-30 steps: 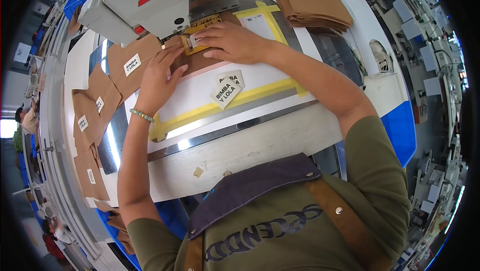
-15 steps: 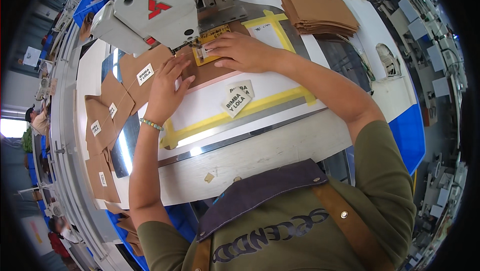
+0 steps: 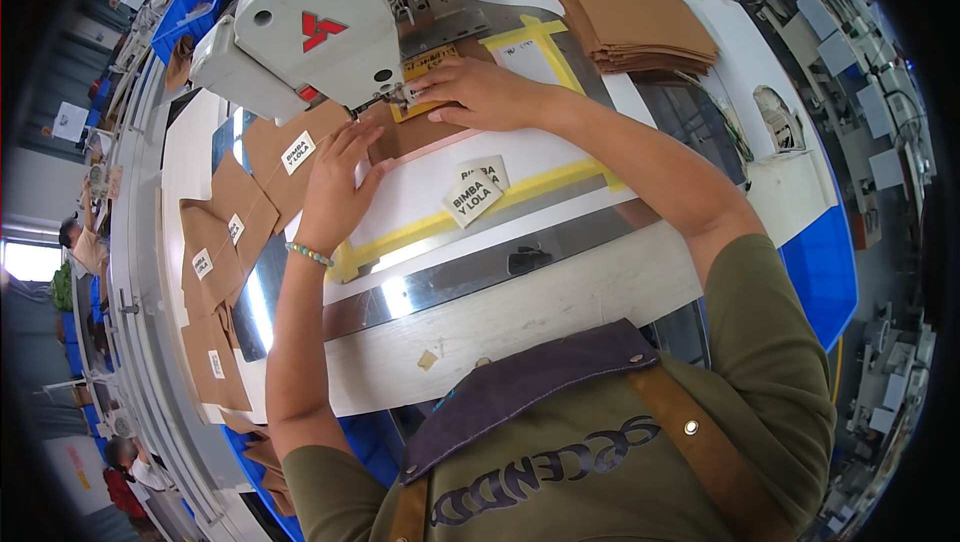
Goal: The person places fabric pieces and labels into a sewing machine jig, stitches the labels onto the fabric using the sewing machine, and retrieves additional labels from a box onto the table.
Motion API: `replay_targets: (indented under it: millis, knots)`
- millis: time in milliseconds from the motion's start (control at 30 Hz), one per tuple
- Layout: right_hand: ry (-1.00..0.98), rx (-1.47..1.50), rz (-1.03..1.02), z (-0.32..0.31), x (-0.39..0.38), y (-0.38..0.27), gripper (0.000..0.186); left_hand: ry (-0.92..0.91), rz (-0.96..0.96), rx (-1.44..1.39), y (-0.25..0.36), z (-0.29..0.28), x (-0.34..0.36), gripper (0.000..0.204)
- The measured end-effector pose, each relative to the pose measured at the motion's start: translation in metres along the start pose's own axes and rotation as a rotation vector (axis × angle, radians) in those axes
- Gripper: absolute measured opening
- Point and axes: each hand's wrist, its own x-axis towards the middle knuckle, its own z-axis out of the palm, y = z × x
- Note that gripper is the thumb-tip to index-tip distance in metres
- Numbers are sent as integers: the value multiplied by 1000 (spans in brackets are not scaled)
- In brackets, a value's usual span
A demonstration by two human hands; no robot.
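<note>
My left hand (image 3: 343, 174) lies with fingers stretched out at the left edge of a brown piece (image 3: 400, 138) with a pink front edge, just below the sewing machine's needle area (image 3: 372, 102). On the right, my right hand (image 3: 490, 94) rests with extended fingers on a yellow template (image 3: 430, 66) lying over the brown piece, close to the needle. A white sheet framed with yellow tape (image 3: 420, 232) is under the work. Two overlapping white labels (image 3: 475, 196) with dark print lie on that sheet. The machine head (image 3: 315, 27) hides part of the stitching spot.
Brown pieces with white labels (image 3: 225, 202) trail off to the left, joined by thread. At the back right stands a stack of brown pieces (image 3: 630, 17). Blue bins (image 3: 822, 272) flank the table. A shiny metal strip (image 3: 450, 287) runs along the near side.
The taped white sheet has slid a little away from me, with the brown piece and yellow template. My right hand has moved slightly with them. The whole view has shifted a little.
</note>
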Motion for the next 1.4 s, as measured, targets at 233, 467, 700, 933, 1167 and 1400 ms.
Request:
replay_targets:
  millis: [233, 467, 700, 933, 1167, 1400]
  knots:
    - [-10, -38, 66, 1, 1, -5, 44, -2, 72, 10, 1, 10, 11, 48]
    - [207, 39, 178, -41, -44, 15, 43, 40, 51, 8, 1, 19, 18, 50]
    - [520, -114, 342, -50, -59, 55, 37, 24, 85, 57, 2, 23, 28, 49]
    - [467, -33, 381, -52, -59, 56, 29, -9, 104, 35, 2, 24, 27, 47]
    - [493, -145, 303, -44, -56, 52, 27, -17, 81, 17, 0, 22, 25, 39]
    - [441, -55, 365, -44, -57, 54, 25, -27, 74, 18, 2, 21, 25, 38]
